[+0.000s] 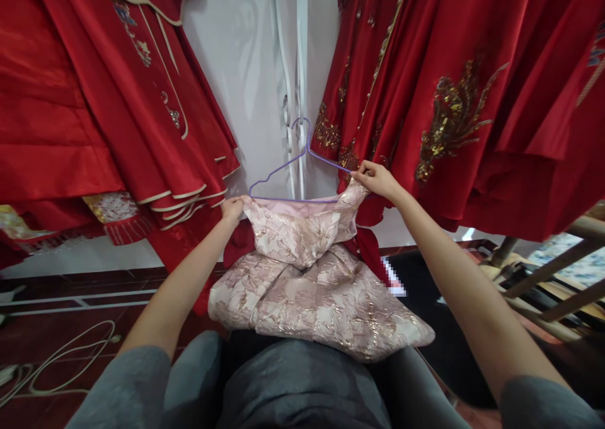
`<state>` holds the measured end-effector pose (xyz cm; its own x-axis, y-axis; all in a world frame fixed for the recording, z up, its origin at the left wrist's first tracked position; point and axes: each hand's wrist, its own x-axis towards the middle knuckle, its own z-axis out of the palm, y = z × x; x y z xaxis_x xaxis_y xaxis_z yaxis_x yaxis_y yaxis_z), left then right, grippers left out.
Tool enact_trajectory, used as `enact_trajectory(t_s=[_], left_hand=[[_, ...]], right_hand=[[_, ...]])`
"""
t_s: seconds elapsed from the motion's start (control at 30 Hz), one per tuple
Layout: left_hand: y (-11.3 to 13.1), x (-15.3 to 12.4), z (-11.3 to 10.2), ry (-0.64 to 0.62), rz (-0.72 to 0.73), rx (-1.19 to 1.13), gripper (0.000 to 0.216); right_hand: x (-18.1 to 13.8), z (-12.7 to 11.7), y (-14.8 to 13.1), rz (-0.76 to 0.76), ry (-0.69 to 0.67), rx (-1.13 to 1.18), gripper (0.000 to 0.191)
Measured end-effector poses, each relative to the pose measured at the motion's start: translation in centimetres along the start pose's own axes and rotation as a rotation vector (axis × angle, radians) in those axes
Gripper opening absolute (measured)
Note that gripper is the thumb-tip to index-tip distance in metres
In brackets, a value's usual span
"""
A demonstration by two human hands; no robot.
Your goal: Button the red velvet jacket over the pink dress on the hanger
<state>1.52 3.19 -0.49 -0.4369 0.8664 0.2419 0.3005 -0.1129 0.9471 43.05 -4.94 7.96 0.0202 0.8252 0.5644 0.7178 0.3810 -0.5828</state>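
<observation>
A pale pink brocade dress (312, 290) with gold floral patterning lies across my lap, its skirt spread wide. The purple hanger (278, 168) stands upright behind the neckline, its hook pointing up and its lower bar crossing the pink lining. My left hand (232, 208) pinches the dress at its left shoulder, near the hanger's left corner. At the right shoulder, my right hand (375, 180) is closed on the strap, with the fingers touching the hanger's sloping arm.
Red embroidered gowns hang on the left (123, 101) and on the right (425, 101), in front of a white wall (236, 51). A white cable (70, 353) lies on the dark tiled floor at left. A wooden rack (562, 271) stands at right.
</observation>
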Motion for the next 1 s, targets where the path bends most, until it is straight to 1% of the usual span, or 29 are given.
enact_trajectory(t_s=[0.13,0.23,0.33,0.5,0.57,0.63,0.73,0.87,0.93,1.0], left_hand=[[0.4,-0.4,-0.2,0.027,-0.001,-0.046,0.02],[0.6,-0.5,-0.2,0.023,0.004,-0.078,0.021],[1.0,0.0,0.2,0.005,0.01,-0.115,0.022],[0.8,0.4,0.6,-0.012,0.036,-0.166,0.025],[0.8,0.3,0.5,-0.008,0.051,-0.184,0.028],[1.5,0.3,0.4,-0.022,0.105,-0.214,0.032],[4.2,0.3,0.6,-0.126,0.26,-0.189,0.033],[8.8,-0.6,1.8,-0.353,0.513,0.026,0.03],[10.2,-1.5,2.4,-0.427,0.593,0.114,0.03],[10.6,-2.3,2.5,-0.447,0.655,0.202,0.033]], right_hand=[[0.0,0.0,0.0,-0.001,-0.003,0.012,0.037],[0.1,0.1,0.3,0.013,-0.038,0.055,0.038],[0.4,0.2,0.6,0.013,-0.066,0.106,0.038],[0.7,0.2,0.9,0.006,-0.034,0.054,0.037],[0.7,0.1,1.0,0.011,-0.047,0.048,0.037],[0.8,0.1,1.1,0.01,-0.072,0.048,0.039],[0.9,0.0,1.0,-0.009,-0.065,0.01,0.039],[1.6,0.9,-0.1,0.006,-0.004,-0.146,0.031],[2.0,1.9,-1.0,-0.005,0.02,-0.234,0.028],[2.0,3.3,-1.8,-0.05,0.061,-0.286,0.03]])
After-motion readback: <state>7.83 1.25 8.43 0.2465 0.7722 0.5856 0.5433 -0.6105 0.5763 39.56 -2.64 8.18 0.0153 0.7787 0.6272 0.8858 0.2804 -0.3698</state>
